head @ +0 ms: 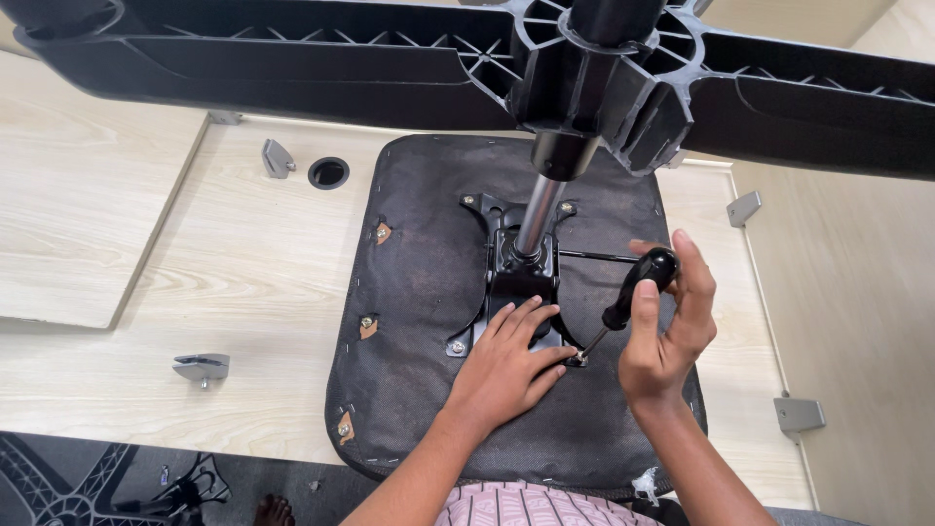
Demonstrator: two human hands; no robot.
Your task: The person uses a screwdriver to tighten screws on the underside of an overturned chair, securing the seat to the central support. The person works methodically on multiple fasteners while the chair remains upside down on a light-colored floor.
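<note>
A pale wooden desktop (243, 282) is seen lying flat, with a round cable hole (328, 172) and grey metal brackets (202, 367) on it. An upturned office chair is laid on it: the black star base (292, 58) fills the top of the view, and the dark seat underside (429, 292) rests on the wood. A chrome gas column (536, 216) is seen rising from the black mounting plate (516, 278) at the seat's centre. The left hand (506, 365) is laid flat, fingers spread, on the plate's near edge. The right hand (667, 336) is closed around a black-handled screwdriver (633, 292), held tilted just right of the plate; its tip is set on a screw (580, 356) at the plate's near right corner, beside the left fingertips.
</note>
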